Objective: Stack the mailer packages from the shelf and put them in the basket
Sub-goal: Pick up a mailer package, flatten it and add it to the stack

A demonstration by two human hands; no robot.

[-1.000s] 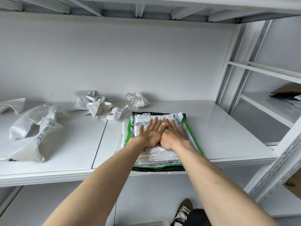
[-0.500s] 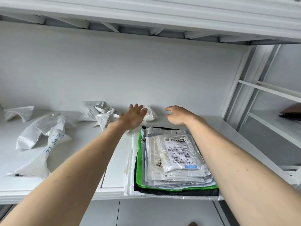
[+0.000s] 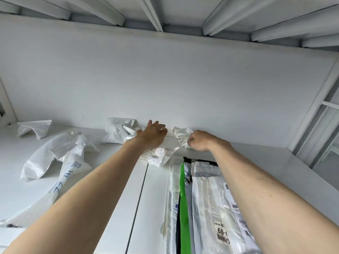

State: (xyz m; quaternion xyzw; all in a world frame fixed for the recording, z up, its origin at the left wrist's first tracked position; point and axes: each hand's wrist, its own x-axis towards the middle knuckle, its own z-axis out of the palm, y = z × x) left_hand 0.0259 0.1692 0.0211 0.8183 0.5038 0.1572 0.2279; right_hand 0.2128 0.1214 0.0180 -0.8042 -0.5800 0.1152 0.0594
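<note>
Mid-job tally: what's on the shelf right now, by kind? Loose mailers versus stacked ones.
Loose crumpled mailers: 6
Stack of flattened mailers: 1 (number of pieces inside cannot be told)
Total: 7

One flat stack of mailers (image 3: pixel 207 208), about six loose crumpled mailers (image 3: pixel 53 153), two hands (image 3: pixel 154 136)
</note>
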